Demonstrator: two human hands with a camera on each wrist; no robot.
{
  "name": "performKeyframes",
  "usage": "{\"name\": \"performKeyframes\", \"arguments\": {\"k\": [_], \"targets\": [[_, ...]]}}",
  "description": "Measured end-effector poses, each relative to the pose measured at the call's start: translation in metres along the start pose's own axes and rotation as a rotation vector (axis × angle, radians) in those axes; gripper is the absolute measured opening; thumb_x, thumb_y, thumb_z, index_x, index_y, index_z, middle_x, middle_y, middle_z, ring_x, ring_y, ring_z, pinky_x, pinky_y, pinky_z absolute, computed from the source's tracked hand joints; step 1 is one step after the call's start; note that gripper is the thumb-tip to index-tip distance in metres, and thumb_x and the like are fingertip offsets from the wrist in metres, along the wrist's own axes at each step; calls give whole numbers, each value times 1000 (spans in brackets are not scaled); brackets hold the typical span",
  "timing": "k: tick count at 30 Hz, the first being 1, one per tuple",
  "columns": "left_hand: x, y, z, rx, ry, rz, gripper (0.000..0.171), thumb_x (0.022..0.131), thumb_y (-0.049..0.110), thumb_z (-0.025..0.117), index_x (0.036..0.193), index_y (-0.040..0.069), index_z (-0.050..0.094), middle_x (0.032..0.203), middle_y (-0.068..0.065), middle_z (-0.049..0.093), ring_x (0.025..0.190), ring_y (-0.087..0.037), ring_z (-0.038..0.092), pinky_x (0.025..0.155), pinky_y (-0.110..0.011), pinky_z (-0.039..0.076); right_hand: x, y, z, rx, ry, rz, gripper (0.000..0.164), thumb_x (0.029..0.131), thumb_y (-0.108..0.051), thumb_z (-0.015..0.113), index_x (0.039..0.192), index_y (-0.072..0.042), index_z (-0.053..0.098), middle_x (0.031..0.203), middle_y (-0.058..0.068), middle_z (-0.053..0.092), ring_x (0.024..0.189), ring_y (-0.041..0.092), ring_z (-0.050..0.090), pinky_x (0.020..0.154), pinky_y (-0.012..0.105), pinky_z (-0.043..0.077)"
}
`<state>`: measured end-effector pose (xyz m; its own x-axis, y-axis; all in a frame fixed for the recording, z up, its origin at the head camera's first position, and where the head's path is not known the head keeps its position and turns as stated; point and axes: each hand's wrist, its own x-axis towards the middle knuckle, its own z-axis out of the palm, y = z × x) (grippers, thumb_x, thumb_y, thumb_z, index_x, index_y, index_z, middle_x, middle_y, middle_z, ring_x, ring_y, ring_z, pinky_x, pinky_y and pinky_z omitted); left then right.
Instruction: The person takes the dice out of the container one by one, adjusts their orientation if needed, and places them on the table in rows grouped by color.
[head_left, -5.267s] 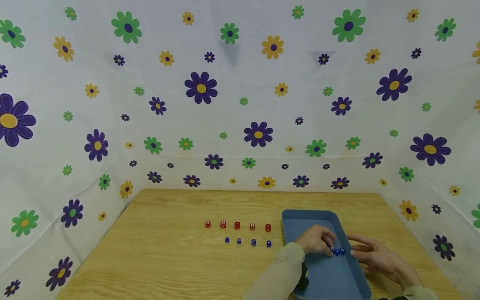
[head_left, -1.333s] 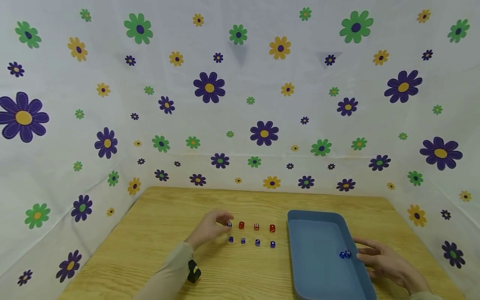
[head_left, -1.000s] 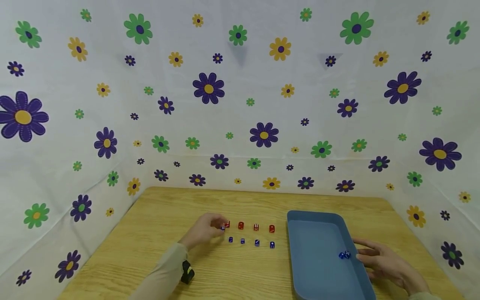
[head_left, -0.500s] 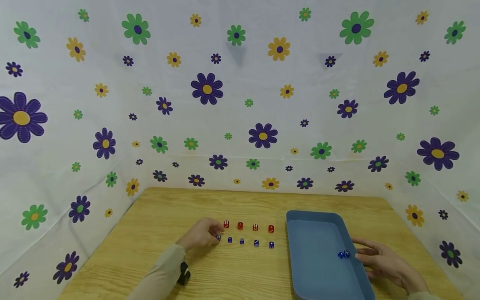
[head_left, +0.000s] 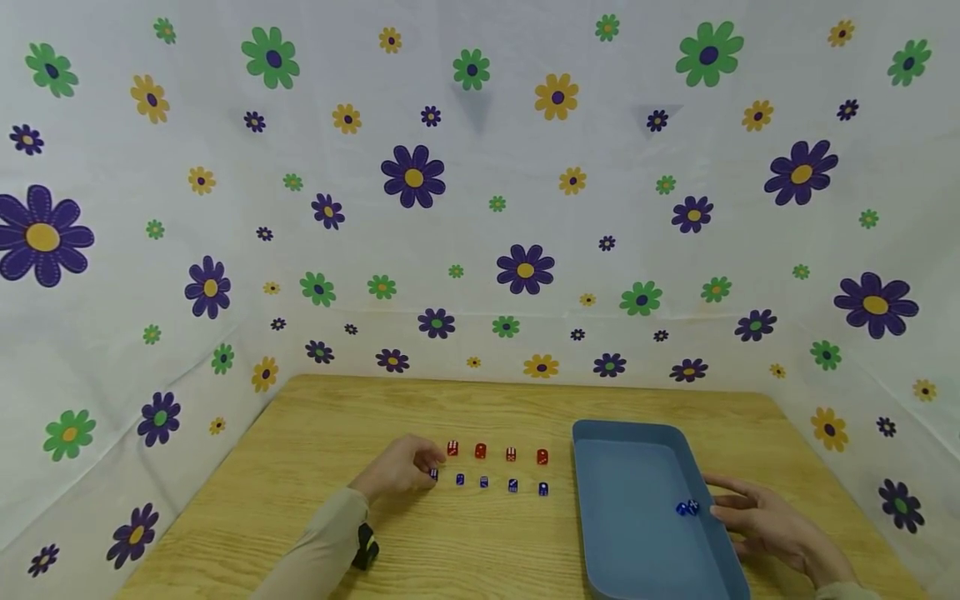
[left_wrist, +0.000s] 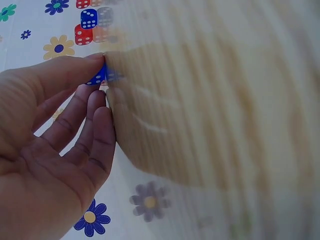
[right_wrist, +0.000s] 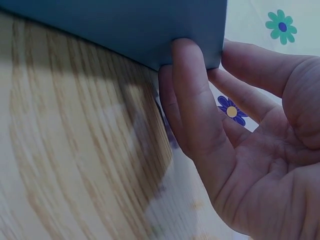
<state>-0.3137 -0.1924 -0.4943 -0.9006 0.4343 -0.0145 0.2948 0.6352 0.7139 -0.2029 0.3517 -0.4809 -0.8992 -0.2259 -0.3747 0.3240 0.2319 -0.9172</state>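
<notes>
My left hand [head_left: 397,469] pinches a small blue die [head_left: 433,474] between thumb and fingertips, at the left end of a row of blue dice. In the left wrist view the pinched blue die [left_wrist: 96,76] is right at the wooden surface, with white pips showing. The nearest blue die [head_left: 460,479] in that row sits just right of it. Behind runs a row of red dice, its leftmost visible red die [head_left: 452,448] close to my fingers. My right hand [head_left: 776,525] rests its fairly straight fingers [right_wrist: 190,65] against the outer wall of the blue tray [head_left: 622,542].
Two blue dice [head_left: 687,507] lie in the tray near its right wall. The wooden table [head_left: 450,550] is bounded by a white cloth [head_left: 480,233] printed with flowers. A dark wrist device [head_left: 366,547] sits at the left cuff.
My left hand has left the tray with a blue die, passed left by the red row, then come down to the blue row's left end. The right hand stays at the tray.
</notes>
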Motion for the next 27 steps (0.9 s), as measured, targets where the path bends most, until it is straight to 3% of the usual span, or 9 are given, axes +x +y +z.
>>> {"name": "performKeyframes", "arguments": {"k": [19, 23, 27], "targets": [[1, 3, -8, -69, -35, -14, 41, 78, 2, 78, 117, 3, 66, 99, -5, 67, 91, -17, 63, 85, -39, 53, -2, 3, 2, 6, -9, 0, 79, 95, -19, 65, 155, 1, 17, 143, 36, 39, 106, 23, 65, 86, 47, 56], [4, 10, -10, -76, -18, -15, 36, 83, 7, 75, 119, 6, 66, 102, -6, 67, 92, -17, 62, 82, -37, 52, -2, 2, 2, 6, -14, 1, 79, 96, -20, 64, 155, 2, 16, 146, 39, 33, 108, 24, 65, 87, 47, 55], [9, 25, -7, -75, -1, 34, 34, 87, 10, 73, 120, 6, 67, 103, -6, 69, 92, -16, 62, 79, -35, 51, -1, 0, 2, -5, -5, 10, 81, 96, -21, 64, 155, 3, 14, 149, 40, 27, 110, 25, 64, 87, 48, 55]]}}
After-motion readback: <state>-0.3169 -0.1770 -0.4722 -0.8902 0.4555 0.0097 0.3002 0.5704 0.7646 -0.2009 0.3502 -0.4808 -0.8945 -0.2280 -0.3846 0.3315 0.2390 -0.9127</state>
